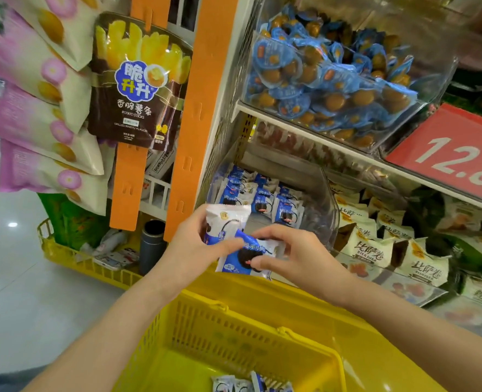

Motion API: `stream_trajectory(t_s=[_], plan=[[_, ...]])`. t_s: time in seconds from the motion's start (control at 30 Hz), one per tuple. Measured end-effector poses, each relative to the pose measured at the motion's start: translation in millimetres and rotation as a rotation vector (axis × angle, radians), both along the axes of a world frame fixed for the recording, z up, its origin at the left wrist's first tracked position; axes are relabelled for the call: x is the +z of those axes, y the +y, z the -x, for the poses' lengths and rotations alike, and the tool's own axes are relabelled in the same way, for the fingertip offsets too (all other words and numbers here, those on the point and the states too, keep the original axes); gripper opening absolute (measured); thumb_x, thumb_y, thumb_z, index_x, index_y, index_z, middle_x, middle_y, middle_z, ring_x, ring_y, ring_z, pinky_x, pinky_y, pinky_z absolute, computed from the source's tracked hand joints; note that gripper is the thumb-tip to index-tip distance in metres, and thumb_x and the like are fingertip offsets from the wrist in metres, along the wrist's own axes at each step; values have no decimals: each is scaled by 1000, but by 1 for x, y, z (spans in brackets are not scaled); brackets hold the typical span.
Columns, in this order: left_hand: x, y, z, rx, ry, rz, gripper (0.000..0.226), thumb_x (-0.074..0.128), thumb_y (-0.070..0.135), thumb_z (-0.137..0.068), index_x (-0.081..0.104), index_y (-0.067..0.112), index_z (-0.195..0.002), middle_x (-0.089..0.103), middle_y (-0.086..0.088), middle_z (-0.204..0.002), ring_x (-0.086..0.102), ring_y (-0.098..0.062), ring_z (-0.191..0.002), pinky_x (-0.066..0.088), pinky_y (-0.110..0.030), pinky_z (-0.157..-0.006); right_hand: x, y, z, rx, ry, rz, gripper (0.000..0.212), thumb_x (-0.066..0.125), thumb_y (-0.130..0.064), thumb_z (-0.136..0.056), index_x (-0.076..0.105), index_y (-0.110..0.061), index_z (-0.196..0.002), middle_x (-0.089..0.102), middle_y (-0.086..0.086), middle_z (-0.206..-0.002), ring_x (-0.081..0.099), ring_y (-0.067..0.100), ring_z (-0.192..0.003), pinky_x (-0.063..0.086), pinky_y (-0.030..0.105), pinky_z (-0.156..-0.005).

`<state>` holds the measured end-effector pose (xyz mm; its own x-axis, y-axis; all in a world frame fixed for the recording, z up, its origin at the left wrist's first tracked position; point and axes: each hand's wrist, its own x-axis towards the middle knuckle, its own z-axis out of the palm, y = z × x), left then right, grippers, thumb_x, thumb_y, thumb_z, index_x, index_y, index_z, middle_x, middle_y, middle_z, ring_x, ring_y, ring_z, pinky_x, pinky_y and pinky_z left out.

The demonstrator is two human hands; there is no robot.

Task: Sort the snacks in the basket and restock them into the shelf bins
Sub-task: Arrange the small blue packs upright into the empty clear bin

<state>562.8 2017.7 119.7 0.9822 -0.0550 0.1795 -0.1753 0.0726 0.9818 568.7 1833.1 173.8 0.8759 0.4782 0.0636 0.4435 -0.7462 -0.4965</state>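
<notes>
Upper cookie packet (226, 219) gripped in left hand (189, 246), lower cookie packet (241, 263) pinched by right hand (300, 257), both over basket (262, 295) rim, matching bin (328, 213) at 12 o'clock; judged light, slick crinkly film, brittle inside, so hold sealed edges, no squeeze

Two blue-and-white cookie packets (244, 257), overlapping, held at frame centre. Below, a yellow slatted basket (234, 315) holds more packets (251, 384). Behind, matching packets (262, 199) stand in a clear shelf bin (323, 210).
</notes>
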Motion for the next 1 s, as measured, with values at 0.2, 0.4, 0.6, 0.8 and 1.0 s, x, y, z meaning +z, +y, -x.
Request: stream_trajectory(t_s=[0.2,0.4,0.6,0.8,1.0], plan=[[-3,0,-13,109,129,102,42,64,26,-83,47,31,-121,60,8,-116,61,-11,-103,56,-24,-74,15,-22,-50,-342,-147,-79,32,68,-26,-83,61,-23,-114,61,-9,-111,57,5,-93,48,27,-81],[0,-5,-25,80,192,212,40,67,19,-81,51,26,-118,60,0,-115,62,-23,-107,54,-44,-86,2,-46,-128,-519,-165,216,43,69,-24,-83,56,-9,-122,58,10,-126,55,25,-113,42,28,-87],[-5,-5,-35,94,191,191,43,65,24,-83,49,29,-122,59,6,-120,55,-11,-113,52,-23,-77,-34,-45,-173,-459,-45,451,42,70,-23,-83,54,-8,-118,57,14,-121,55,27,-108,44,32,-88],[-8,-2,-40,115,212,160,44,65,25,-84,51,25,-126,61,6,-118,57,-9,-110,50,-14,-64,-49,-50,-191,-456,-69,800,42,66,-32,-85,52,-9,-117,58,13,-119,57,28,-106,46,36,-85],[-9,-7,-43,124,246,141,46,66,26,-82,51,23,-125,61,3,-119,57,-13,-111,52,-20,-75,-48,-51,-189,-449,-162,873,46,63,-41,-86,52,-11,-119,59,11,-116,58,26,-103,49,35,-83]])
